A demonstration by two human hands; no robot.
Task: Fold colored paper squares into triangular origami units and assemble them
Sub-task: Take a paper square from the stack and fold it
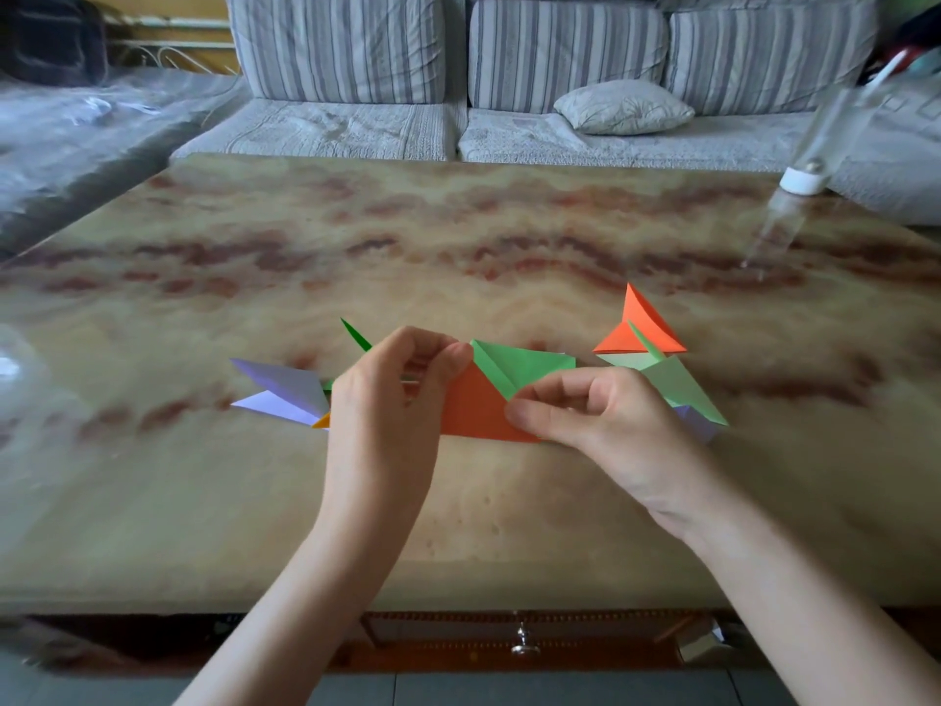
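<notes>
Your left hand pinches the upper left corner of the orange unit, and your right hand pinches its right side, where the green unit overlaps it, both papers held over the middle of the marble table. Folded lavender units lie just left of your left hand; an orange-and-green cluster sits behind your right.
</notes>
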